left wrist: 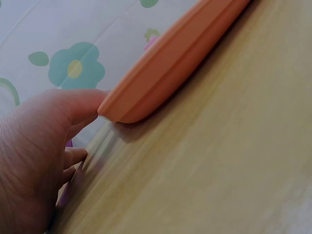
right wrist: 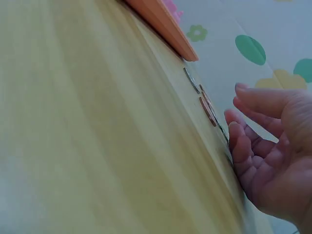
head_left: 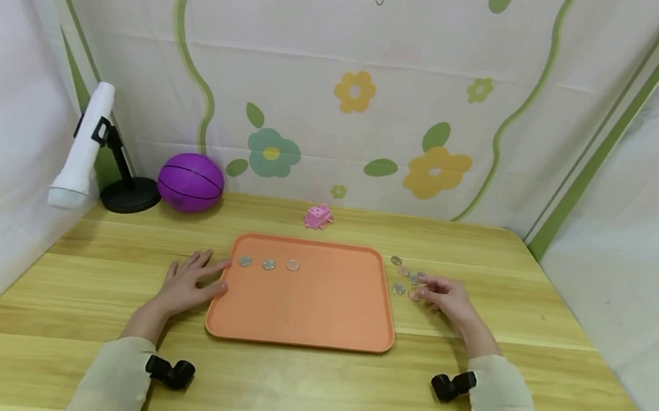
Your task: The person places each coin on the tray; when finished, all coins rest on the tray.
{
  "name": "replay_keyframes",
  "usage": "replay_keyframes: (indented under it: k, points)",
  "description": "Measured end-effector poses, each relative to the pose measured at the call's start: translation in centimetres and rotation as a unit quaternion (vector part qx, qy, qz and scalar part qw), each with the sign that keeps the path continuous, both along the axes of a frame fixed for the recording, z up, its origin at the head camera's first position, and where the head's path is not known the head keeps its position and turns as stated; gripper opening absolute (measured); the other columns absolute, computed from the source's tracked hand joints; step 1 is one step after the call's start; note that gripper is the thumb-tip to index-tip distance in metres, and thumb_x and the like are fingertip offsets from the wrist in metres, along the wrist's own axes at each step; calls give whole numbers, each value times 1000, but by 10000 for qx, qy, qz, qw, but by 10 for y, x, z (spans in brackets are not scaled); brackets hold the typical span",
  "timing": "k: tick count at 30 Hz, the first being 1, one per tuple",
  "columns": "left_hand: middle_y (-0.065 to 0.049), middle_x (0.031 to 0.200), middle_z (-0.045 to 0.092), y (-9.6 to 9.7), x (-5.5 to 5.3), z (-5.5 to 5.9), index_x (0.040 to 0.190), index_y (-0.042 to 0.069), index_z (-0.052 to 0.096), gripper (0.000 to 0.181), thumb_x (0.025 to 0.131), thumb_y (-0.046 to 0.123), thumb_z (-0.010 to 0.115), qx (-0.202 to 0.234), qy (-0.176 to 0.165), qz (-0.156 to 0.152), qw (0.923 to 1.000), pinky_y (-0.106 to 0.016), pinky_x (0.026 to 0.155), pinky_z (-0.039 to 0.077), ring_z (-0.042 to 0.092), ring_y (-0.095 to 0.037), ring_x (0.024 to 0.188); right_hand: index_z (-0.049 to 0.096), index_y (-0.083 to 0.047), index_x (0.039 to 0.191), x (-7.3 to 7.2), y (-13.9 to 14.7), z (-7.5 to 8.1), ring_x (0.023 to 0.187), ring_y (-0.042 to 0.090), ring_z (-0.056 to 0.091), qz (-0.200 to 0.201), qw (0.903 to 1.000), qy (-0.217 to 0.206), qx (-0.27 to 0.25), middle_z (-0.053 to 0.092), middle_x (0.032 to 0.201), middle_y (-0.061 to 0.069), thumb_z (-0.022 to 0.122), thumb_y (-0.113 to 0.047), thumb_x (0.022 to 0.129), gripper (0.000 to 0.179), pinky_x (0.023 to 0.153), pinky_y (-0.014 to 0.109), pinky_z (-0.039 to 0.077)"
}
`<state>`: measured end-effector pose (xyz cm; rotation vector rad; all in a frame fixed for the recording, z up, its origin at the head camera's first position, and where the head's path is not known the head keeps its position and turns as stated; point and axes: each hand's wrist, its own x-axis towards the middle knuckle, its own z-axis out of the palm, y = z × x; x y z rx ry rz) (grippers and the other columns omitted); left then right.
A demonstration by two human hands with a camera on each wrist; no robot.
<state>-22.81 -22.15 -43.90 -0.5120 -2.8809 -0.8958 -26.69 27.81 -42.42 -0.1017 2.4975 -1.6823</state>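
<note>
An orange tray [head_left: 303, 313] lies on the wooden table, with three coins in a row near its upper left: two silvery coins [head_left: 245, 261] and a more coppery coin [head_left: 293, 265]. My left hand [head_left: 183, 290] touches the tray's left rim with thumb and forefinger, its fingers spread. Just right of the tray lies a loose group of silvery and coppery coins [head_left: 398, 289]. Over the near right of that group is my right hand [head_left: 448, 301]. In the right wrist view its thumb stands apart from the loosely bent fingers, and no coin shows between them.
Behind the tray sits a small pink toy [head_left: 318, 216]. At the back left are a purple ball [head_left: 191, 182] and a white flashlight-like cylinder [head_left: 84, 145] on a black stand [head_left: 130, 193]. A flower-printed curtain [head_left: 307, 91] hangs behind the table [head_left: 292, 395].
</note>
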Motion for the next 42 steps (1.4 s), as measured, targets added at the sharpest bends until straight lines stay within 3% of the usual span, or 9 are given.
replay_keyframes:
  k: [8, 17, 31, 42]
  points:
    - [-24, 137, 19, 2, -1, 0, 130, 16, 42, 55, 82, 40, 53, 3, 3, 2, 10000, -60, 90, -3, 7, -41, 124, 57, 4, 110, 0, 1, -14, 70, 14, 49, -143, 9988, 384, 286, 58, 92, 12, 66, -16, 77, 39, 55, 24, 43]
    - [-24, 137, 18, 0, 0, -1, 130, 16, 42, 56, 82, 40, 53, -7, -17, 35, 10000, -60, 90, -4, 7, -41, 124, 61, 2, 104, 3, -6, -16, 73, 18, 51, 61, 9924, 842, 891, 59, 93, 13, 64, -18, 79, 33, 59, 27, 43]
    - [-23, 137, 18, 0, -1, -2, 131, 17, 41, 56, 82, 41, 54, -5, 14, 28, 10000, -60, 90, -4, 7, -40, 125, 61, 3, 94, 2, -13, -14, 69, 18, 48, -54, 9845, 1009, 1436, 57, 82, 9, 62, -14, 80, 22, 60, 29, 40]
    - [-24, 137, 19, 1, 0, -1, 130, 16, 42, 56, 82, 40, 54, -7, 7, 19, 10000, -60, 90, -4, 7, -41, 124, 57, 4, 92, 3, -15, -13, 72, 19, 46, -108, 9811, 1001, 1653, 54, 85, 11, 62, -8, 79, 19, 63, 30, 38]
